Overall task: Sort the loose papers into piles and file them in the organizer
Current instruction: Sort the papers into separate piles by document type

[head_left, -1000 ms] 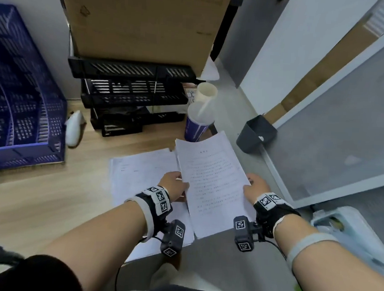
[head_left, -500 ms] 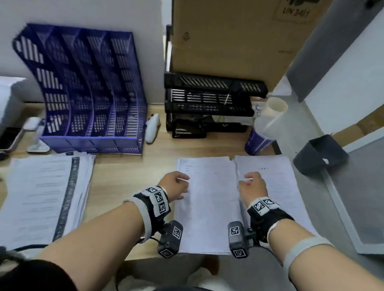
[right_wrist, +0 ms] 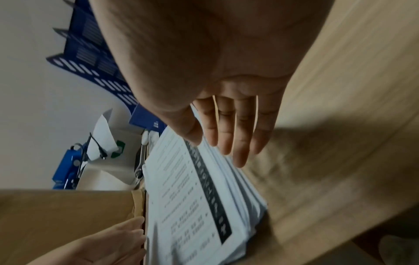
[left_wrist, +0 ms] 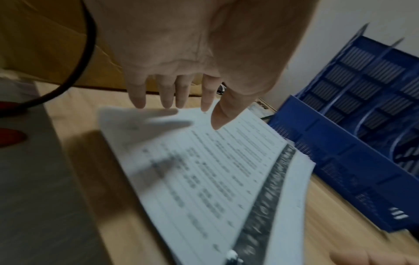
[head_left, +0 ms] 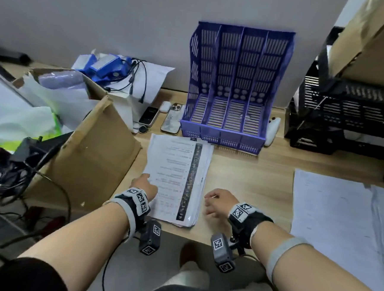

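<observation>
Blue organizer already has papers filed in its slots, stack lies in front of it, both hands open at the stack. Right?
Not quite: the head view shows the blue organizer's slots empty. The stack does lie in front of it, with the left hand and right hand open at it.

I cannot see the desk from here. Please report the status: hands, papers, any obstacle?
Left hand open, fingers on paper stack. Right hand open beside it, holding nothing. Blue organizer empty. Cardboard box close at stack's left.

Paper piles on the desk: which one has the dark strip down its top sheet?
The thick pile in front of the blue organizer, between both hands. The sheets at right are plain white, with no strip.
</observation>
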A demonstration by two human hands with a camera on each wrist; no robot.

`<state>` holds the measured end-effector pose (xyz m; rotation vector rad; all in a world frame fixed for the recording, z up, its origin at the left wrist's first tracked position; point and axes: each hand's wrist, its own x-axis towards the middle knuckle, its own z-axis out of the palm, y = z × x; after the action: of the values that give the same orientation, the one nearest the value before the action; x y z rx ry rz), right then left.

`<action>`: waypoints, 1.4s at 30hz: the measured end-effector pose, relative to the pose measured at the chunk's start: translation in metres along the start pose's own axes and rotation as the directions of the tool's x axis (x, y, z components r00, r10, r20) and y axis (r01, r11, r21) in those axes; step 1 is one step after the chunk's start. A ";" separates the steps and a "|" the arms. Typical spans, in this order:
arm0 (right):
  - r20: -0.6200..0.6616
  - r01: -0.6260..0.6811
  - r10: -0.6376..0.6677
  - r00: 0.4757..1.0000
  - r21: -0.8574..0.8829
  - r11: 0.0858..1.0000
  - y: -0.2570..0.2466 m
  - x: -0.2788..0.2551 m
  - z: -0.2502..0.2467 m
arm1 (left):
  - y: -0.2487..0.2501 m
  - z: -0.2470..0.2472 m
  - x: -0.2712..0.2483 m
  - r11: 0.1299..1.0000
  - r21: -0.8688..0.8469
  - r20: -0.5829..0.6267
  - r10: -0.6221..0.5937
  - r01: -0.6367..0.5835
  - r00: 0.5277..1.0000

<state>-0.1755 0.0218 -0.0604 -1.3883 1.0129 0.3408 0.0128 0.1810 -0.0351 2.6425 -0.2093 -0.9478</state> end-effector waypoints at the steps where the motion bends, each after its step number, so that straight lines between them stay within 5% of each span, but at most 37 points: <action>1: 0.014 -0.006 0.006 1.000 -0.019 1.000 -0.003 0.002 0.011 | -0.010 -0.006 0.005 0.999 0.025 0.015 -0.020 0.020 1.000; 6: -0.062 -0.040 0.023 0.998 -0.285 0.958 -0.005 0.005 0.038 | -0.030 -0.011 0.011 0.992 0.124 0.081 -0.014 0.003 0.997; 10: -0.207 -0.133 0.066 0.976 -0.328 0.935 0.001 0.008 0.032 | -0.028 -0.009 0.007 0.991 0.135 0.091 -0.014 0.001 0.996; 16: -0.259 -0.118 -0.004 0.966 -0.454 0.883 0.010 -0.001 0.007 | -0.005 0.003 0.001 0.947 0.262 0.227 0.127 -0.186 0.966; 19: -0.315 -0.056 -0.116 0.942 -0.487 0.872 0.004 -0.015 -0.012 | 0.021 0.011 -0.006 0.939 0.141 0.209 0.282 -0.314 0.936; 22: -0.331 0.032 -0.239 0.913 -0.525 0.850 -0.010 -0.031 -0.032 | 0.057 0.018 -0.020 0.812 0.144 0.141 0.549 -0.565 0.824; 24: -0.344 0.075 -0.327 0.880 -0.580 0.811 -0.023 -0.044 -0.044 | 0.081 0.019 -0.032 0.637 0.278 0.085 0.729 -0.719 0.679; 27: -0.319 0.206 -0.500 0.805 -0.640 0.740 -0.046 -0.064 -0.062 | 0.118 0.016 -0.045 0.330 0.551 0.122 0.877 -0.766 0.465; 29: -0.308 0.305 -0.595 0.742 -0.635 0.710 -0.060 -0.074 -0.075 | 0.139 0.011 -0.054 0.256 0.616 0.152 0.889 -0.745 0.431; 31: -0.379 0.367 -0.615 0.691 -0.549 0.751 -0.068 -0.081 -0.089 | 0.154 0.006 -0.059 0.290 0.578 0.121 0.894 -0.762 0.432; 34: -0.563 0.356 -0.494 0.663 -0.344 0.869 -0.065 -0.086 -0.115 | 0.166 -0.003 -0.062 0.494 0.259 0.003 0.859 -0.830 0.512; 37: -0.636 0.186 -0.254 0.729 -0.173 0.967 -0.040 -0.091 -0.138 | 0.172 -0.005 -0.048 0.607 -0.060 -0.124 0.783 -0.793 0.609; 39: -0.610 0.186 -0.136 0.780 0.019 0.982 -0.016 -0.091 -0.144 | 0.173 -0.006 -0.044 0.601 -0.184 -0.162 0.762 -0.778 0.627; 42: -0.523 0.267 -0.031 0.852 0.382 0.885 0.006 -0.091 -0.137 | 0.171 -0.001 -0.045 0.587 -0.309 -0.173 0.739 -0.748 0.651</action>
<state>-0.2842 -0.0699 0.0223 -1.1406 1.2975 -0.3895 -0.0261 0.0322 0.0516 1.9021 -0.9644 -0.5669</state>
